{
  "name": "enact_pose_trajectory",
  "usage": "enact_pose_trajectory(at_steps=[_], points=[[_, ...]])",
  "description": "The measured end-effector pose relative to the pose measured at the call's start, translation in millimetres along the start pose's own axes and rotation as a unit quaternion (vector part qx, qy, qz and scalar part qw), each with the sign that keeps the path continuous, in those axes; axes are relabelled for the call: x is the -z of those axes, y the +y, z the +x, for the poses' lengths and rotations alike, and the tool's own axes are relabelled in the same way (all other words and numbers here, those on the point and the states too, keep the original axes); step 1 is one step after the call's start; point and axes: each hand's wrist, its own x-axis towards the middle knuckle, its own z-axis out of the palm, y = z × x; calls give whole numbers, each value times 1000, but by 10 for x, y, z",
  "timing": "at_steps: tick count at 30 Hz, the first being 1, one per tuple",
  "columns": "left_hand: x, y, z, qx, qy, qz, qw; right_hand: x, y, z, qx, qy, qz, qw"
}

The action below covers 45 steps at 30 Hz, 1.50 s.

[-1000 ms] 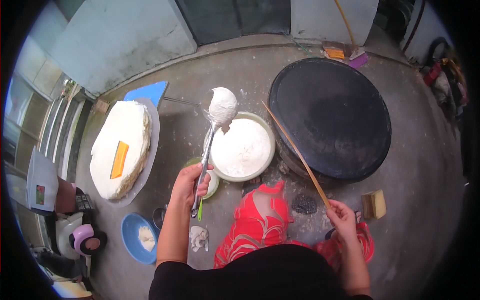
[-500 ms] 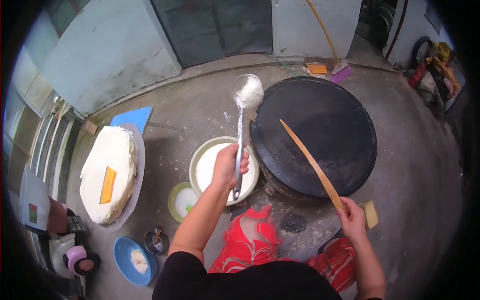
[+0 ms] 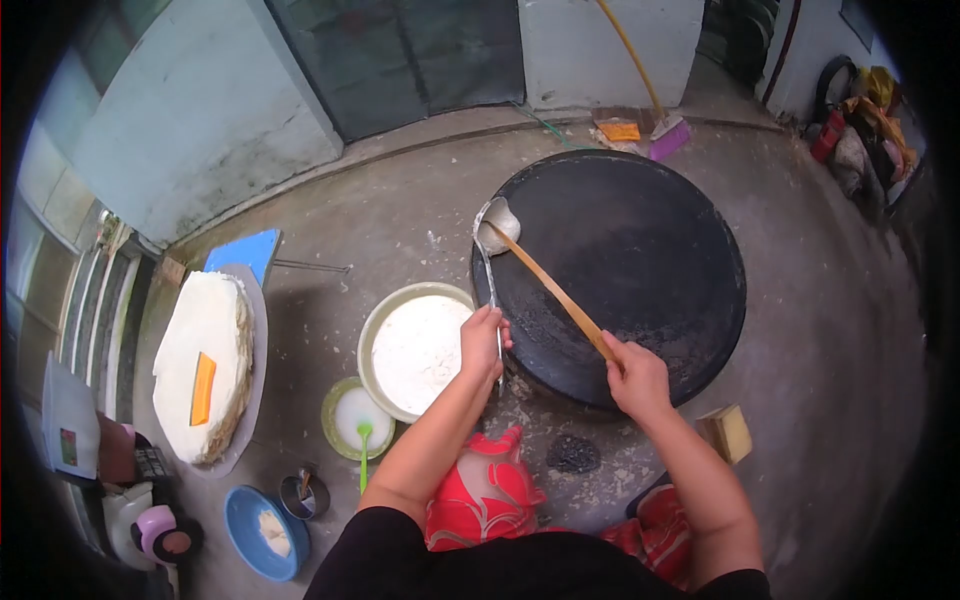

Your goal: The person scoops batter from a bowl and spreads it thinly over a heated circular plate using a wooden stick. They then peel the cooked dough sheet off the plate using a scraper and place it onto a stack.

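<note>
My left hand is closed around the handle of a metal ladle. The ladle's bowl is tipped at the left rim of a round black griddle, with pale batter at its mouth. In my right hand is a long wooden spatula, whose narrow tip reaches into the ladle's bowl. Left of the griddle stands a wide bowl of white batter, partly behind my left forearm. Beside it sits a smaller green bowl of whitish liquid with a green spoon.
A stack of white flat sheets with an orange scraper lies at left. Nearer are a blue basin and a small metal pot. A yellowish block rests right of the griddle; a broom stands behind.
The ladle has come down from the air to the griddle's rim and tipped rightward. My right hand has moved left, bringing the spatula's tip into the ladle. The view has shifted slightly.
</note>
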Motion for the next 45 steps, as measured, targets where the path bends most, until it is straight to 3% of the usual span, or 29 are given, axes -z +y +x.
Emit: enact_pose_trajectory(at_steps=[4,10,13,15,17,19,21,22,24,25,27,29,30,33,34,35,37,39,40,41,43,45], points=[[60,36,-64,-56,31,64,996,-106,91,17,-53,-34,4,998],[47,3,213,-29,-5,166,986,-3,64,43,-107,-67,34,991],[-11,173,478,-22,15,194,981,193,122,-42,-24,-9,3,1000],[-65,346,565,-19,13,196,980,293,149,-129,44,15,-97,994],[-157,579,507,44,-30,57,997,248,224,-210,90,15,-138,986],[-235,805,414,56,-67,23,996,132,278,-239,175,-7,-180,968],[-266,994,376,139,-187,-190,954,-27,337,-184,208,-10,-211,955],[-276,1082,359,140,-187,-190,954,-103,364,-115,218,1,-226,949],[-292,1226,307,220,-317,-374,843,-216,404,59,229,11,-241,943],[-305,1283,249,220,-316,-375,843,-257,414,176,221,17,-276,935],[-327,1389,135,246,-366,-434,786,-259,366,395,213,24,-311,926],[-222,1432,36,252,-363,-435,784,-229,272,556,111,28,-261,959],[-132,1422,-33,250,-351,-433,792,-271,259,559,50,56,-140,987],[201,1310,-209,245,-304,-432,813,-408,202,360,49,40,-18,998],[311,1244,-265,241,-268,-433,826,-442,223,320,64,-27,-99,993],[405,1178,-304,243,-269,-432,826,-467,290,388,63,-26,-99,993],[599,1014,-383,261,-213,-459,822,-473,441,608,92,38,-252,963],[872,842,-484,265,-163,-462,831,-450,399,676,48,31,-243,968],[1006,769,-525,264,-116,-463,838,-457,311,637,-45,14,-73,996],[1131,689,-577,257,-72,-462,846,-464,251,588,-133,-1,100,986],[1353,535,-643,257,-52,-465,845,-535,222,384,-33,2,35,999],[1500,412,-705,263,10,-484,835,-510,269,440,15,-18,-141,990]])
